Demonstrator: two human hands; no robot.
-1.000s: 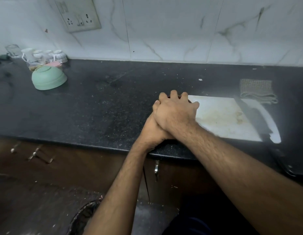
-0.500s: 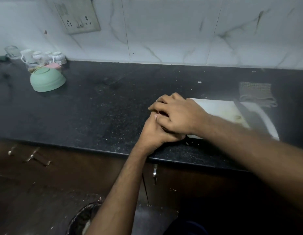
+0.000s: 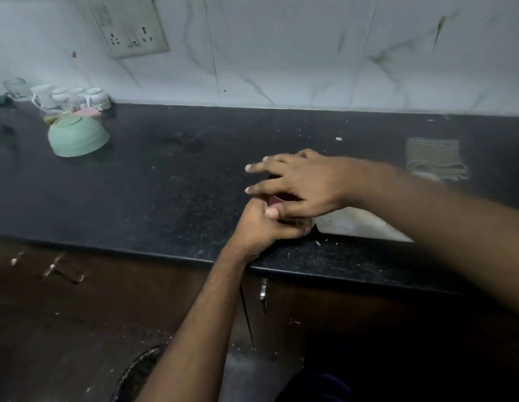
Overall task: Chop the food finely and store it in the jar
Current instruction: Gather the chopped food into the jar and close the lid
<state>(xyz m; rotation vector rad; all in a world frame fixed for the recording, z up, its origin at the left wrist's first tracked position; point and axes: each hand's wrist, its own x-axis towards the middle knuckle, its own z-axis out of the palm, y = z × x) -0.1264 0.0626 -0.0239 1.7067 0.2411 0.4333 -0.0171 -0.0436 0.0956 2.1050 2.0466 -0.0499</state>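
My left hand (image 3: 261, 224) grips a small jar (image 3: 278, 199) standing near the front edge of the black counter (image 3: 171, 184). Only a reddish strip of the jar's top shows between my two hands. My right hand (image 3: 304, 181) hovers over the jar with its fingers straight and spread, pointing left, and its thumb lies against my left hand. A white cutting board (image 3: 356, 224) lies just right of the jar, mostly covered by my right forearm. No food or knife shows in this frame.
An upturned green bowl (image 3: 78, 136) and several white cups (image 3: 72, 97) stand at the back left. A mesh cloth (image 3: 435, 158) lies at the back right. A bin (image 3: 136, 375) stands on the floor below the counter edge.
My right hand was cupped over my left hand and the jar. It has lifted and its fingers have spread, so the jar's top shows. My left hand has stayed in place.
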